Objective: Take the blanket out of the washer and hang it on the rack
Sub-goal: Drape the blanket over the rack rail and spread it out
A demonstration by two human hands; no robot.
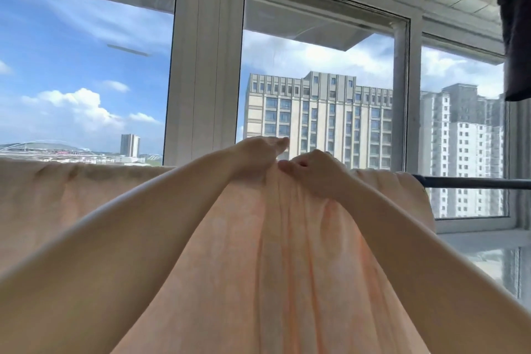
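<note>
— Tall windows (321, 66) fill the back of the place, with blue sky, cloud and high-rise blocks behind the glass. What hangs in front of them?

— The blanket (258, 253): pale peach, thin, faintly mottled, gathered into long lengthwise folds that fan down toward the camera. Its top edge is draped along the rack's rail (471, 182), and left of the bunched middle it spreads out flat in shade.

— And the hands?

— Both are at the blanket's top, almost touching. The right hand (313, 172) has its fingers curled and pinches a bunch of cloth. The left hand (255, 154) lies on the cloth with its fingers stretched over the edge; whether its thumb grips underneath I cannot tell.

— Anything beside the blanket?

— Right of it the dark rail runs bare to the frame edge. Above that, a dark garment (514, 23) hangs in the upper right corner.
</note>
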